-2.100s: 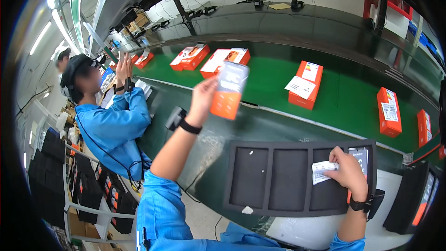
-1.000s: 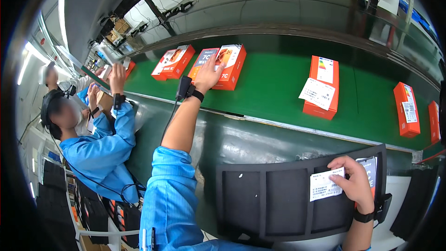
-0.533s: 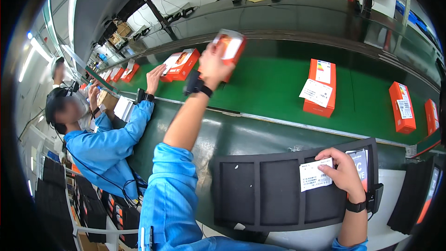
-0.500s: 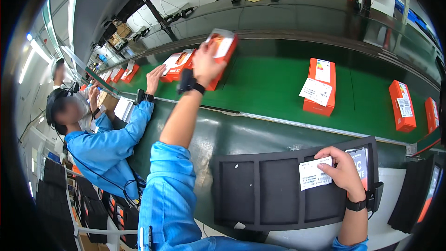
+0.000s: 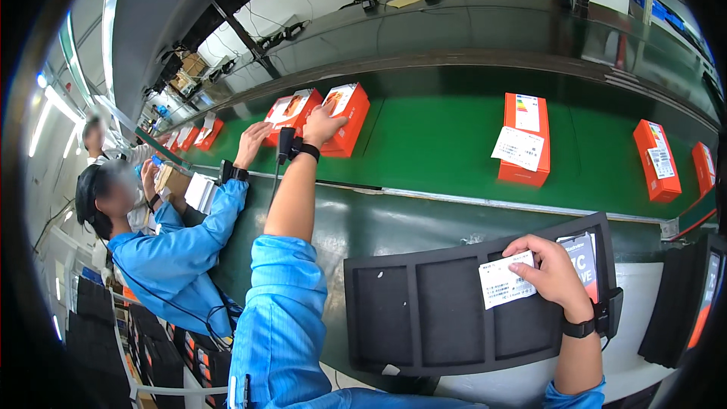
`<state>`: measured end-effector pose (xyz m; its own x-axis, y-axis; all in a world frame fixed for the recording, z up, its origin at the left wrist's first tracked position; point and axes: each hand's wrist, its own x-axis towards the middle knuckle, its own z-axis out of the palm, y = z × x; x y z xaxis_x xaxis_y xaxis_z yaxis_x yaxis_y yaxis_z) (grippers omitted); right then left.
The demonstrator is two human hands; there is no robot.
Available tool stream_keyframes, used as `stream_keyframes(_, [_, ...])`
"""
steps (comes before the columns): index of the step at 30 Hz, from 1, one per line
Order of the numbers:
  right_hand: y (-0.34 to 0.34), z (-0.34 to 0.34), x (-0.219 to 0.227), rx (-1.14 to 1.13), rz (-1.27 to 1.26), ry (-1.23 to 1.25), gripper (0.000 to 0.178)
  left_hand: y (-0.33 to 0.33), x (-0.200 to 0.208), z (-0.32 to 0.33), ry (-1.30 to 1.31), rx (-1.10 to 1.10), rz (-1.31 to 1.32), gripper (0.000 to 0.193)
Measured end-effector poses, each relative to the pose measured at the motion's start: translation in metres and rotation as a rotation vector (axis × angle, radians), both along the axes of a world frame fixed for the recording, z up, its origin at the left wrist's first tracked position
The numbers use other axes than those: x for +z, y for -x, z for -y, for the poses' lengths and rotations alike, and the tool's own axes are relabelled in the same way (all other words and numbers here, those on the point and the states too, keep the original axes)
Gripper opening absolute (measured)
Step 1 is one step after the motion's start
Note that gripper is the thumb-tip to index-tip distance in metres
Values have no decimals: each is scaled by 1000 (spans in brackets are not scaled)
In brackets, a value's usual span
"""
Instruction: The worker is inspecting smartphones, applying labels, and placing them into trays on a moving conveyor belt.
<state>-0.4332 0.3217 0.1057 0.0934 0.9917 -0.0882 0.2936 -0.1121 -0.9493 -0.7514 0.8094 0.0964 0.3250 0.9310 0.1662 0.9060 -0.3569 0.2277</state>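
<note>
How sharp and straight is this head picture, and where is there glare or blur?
Head view: strong fisheye, so the green belt bows and the corners go black; the left hand on an orange box and the right hand holding a white card are sharp; lamps glare at far left.

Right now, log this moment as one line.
left hand: on orange box, green belt | right hand: holds white slip over black tray
</note>
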Motion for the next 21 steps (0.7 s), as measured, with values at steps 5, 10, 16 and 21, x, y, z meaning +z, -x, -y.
stream_keyframes(5, [-1,0,-2,-20,3,16,20,-37,-19,37,-52,162,-54,82])
stream_keyframes(10, [-2,0,-6,-12,-4,-20,21,-46,-10,51,-33,191,17,82])
stream_keyframes(16, [0,-5,-21,-15,-97,-83,23,-31,0,54,747,24,1518,56])
stream_keyframes(21, [1,-11,-33,-99,-263,-94,24,-77,-2,185,294,-182,1329,35])
